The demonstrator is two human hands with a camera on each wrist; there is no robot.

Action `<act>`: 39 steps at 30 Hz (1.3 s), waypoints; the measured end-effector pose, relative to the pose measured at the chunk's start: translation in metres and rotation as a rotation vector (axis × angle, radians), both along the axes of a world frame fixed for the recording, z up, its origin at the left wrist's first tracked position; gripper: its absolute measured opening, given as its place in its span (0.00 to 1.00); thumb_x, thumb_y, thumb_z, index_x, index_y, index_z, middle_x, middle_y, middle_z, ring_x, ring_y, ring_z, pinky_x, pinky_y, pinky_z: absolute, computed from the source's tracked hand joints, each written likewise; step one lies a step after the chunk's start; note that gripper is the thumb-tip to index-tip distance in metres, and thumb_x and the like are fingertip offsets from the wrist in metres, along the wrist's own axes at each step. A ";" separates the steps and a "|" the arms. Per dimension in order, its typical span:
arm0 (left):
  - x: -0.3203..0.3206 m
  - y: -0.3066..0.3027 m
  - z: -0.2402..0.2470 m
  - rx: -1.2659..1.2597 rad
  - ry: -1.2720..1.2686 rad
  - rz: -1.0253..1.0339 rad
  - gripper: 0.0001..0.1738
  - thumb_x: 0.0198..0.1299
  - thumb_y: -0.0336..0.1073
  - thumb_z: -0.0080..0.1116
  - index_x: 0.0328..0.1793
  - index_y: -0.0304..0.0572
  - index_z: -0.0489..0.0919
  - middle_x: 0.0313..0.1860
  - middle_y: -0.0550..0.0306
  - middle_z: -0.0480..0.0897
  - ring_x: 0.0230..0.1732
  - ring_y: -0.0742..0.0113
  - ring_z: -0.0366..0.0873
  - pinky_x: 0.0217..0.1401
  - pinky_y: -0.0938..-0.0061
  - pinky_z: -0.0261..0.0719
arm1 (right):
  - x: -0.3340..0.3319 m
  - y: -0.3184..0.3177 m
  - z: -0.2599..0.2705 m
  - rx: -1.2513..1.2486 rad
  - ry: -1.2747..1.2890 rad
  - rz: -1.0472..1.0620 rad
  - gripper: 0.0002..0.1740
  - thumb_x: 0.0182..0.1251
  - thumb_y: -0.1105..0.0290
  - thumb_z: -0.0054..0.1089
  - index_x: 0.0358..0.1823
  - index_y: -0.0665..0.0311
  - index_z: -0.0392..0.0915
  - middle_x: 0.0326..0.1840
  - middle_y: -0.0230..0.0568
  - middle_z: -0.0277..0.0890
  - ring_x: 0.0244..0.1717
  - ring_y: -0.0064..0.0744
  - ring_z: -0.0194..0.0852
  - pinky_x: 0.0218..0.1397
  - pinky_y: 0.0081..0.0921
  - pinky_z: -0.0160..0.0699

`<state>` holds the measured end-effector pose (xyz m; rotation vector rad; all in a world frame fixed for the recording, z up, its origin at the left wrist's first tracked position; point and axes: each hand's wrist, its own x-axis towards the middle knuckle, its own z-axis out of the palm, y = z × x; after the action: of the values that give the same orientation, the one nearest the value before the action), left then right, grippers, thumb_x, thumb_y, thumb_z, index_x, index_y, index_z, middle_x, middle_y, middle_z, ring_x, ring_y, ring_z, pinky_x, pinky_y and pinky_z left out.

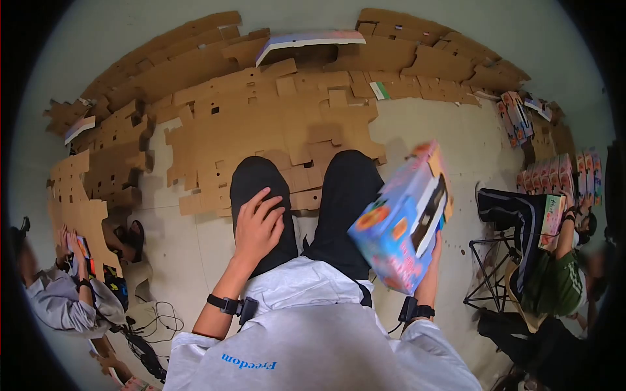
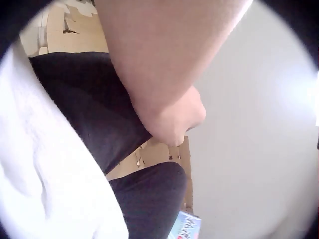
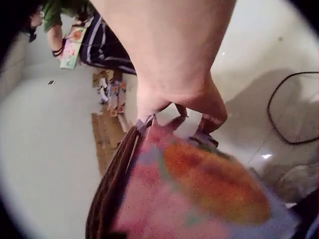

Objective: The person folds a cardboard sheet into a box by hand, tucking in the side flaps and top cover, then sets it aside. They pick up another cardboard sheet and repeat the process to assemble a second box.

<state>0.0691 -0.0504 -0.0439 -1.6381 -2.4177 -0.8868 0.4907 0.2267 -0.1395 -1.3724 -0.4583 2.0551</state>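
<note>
A bright blue-and-pink printed cardboard box (image 1: pixel 401 218) is held tilted in the air beside the right knee (image 1: pixel 352 173), gripped from below by the right hand (image 1: pixel 435 253) (fingers curled over its edge). The left hand (image 1: pixel 257 225) is rested, fingers spread, on the black-trousered left thigh (image 1: pixel 261 179). The box would probably be steadied best by both hands.

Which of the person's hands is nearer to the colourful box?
Right. The right hand grips the colourful box at its lower end; the left hand rests open on the left thigh, apart from the box.
</note>
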 end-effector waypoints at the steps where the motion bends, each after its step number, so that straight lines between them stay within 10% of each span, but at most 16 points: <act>1: 0.000 0.000 -0.002 -0.005 0.018 0.004 0.09 0.61 0.30 0.69 0.47 0.44 0.90 0.61 0.62 0.88 0.77 0.53 0.77 0.68 0.56 0.76 | 0.016 -0.007 -0.021 -0.022 0.043 -0.048 0.41 0.73 0.40 0.66 0.79 0.56 0.72 0.68 0.45 0.80 0.65 0.45 0.81 0.65 0.41 0.84; 7: -0.012 -0.002 -0.008 -0.007 0.063 0.046 0.08 0.58 0.30 0.69 0.44 0.46 0.90 0.57 0.63 0.88 0.74 0.54 0.78 0.67 0.56 0.76 | 0.082 -0.086 -0.111 -0.590 -0.059 -0.718 0.39 0.62 0.37 0.77 0.64 0.56 0.79 0.58 0.45 0.79 0.53 0.47 0.77 0.44 0.42 0.88; 13: -0.017 -0.006 -0.013 -0.002 0.041 0.105 0.07 0.57 0.29 0.69 0.42 0.47 0.90 0.56 0.65 0.89 0.74 0.54 0.78 0.68 0.55 0.75 | 0.131 -0.155 -0.223 -0.467 -0.020 -0.830 0.37 0.68 0.32 0.61 0.67 0.50 0.78 0.61 0.45 0.80 0.55 0.51 0.79 0.47 0.41 0.87; 18: -0.017 -0.009 -0.009 -0.008 0.068 0.119 0.08 0.57 0.30 0.70 0.43 0.45 0.90 0.56 0.63 0.88 0.74 0.55 0.78 0.67 0.56 0.76 | 0.112 -0.050 -0.243 -0.716 0.332 -0.929 0.36 0.74 0.37 0.55 0.67 0.59 0.80 0.64 0.48 0.83 0.60 0.55 0.81 0.60 0.58 0.87; 22: -0.019 -0.009 -0.010 -0.010 0.077 0.134 0.07 0.57 0.29 0.69 0.42 0.45 0.89 0.56 0.64 0.88 0.74 0.54 0.78 0.67 0.56 0.76 | 0.043 0.059 -0.207 -0.362 0.219 -0.627 0.20 0.90 0.63 0.46 0.70 0.59 0.81 0.72 0.50 0.84 0.77 0.49 0.79 0.77 0.37 0.81; 23: -0.019 -0.009 -0.011 -0.006 0.069 0.136 0.07 0.57 0.29 0.69 0.42 0.46 0.89 0.56 0.64 0.89 0.74 0.54 0.78 0.67 0.55 0.75 | 0.021 0.071 -0.185 -0.089 0.123 -0.177 0.19 0.89 0.63 0.50 0.72 0.60 0.79 0.72 0.50 0.83 0.72 0.44 0.83 0.74 0.34 0.85; 30: -0.022 -0.001 -0.009 0.003 0.047 0.106 0.07 0.55 0.29 0.69 0.41 0.46 0.89 0.56 0.64 0.89 0.74 0.54 0.78 0.66 0.55 0.76 | -0.160 0.109 -0.126 0.211 -0.441 0.789 0.19 0.85 0.65 0.54 0.71 0.60 0.80 0.65 0.44 0.86 0.59 0.28 0.88 0.58 0.23 0.89; 39: -0.005 0.006 -0.001 0.040 -0.002 0.008 0.05 0.51 0.30 0.67 0.35 0.45 0.87 0.52 0.63 0.90 0.68 0.57 0.84 0.63 0.59 0.80 | -0.312 0.037 -0.160 -0.052 -0.003 1.036 0.16 0.83 0.64 0.56 0.62 0.62 0.85 0.50 0.41 0.91 0.49 0.27 0.89 0.53 0.26 0.87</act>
<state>0.0644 -0.0440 -0.0449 -1.6140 -2.3903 -0.9297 0.1784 0.2639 -0.2998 -1.2825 -1.3339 2.8546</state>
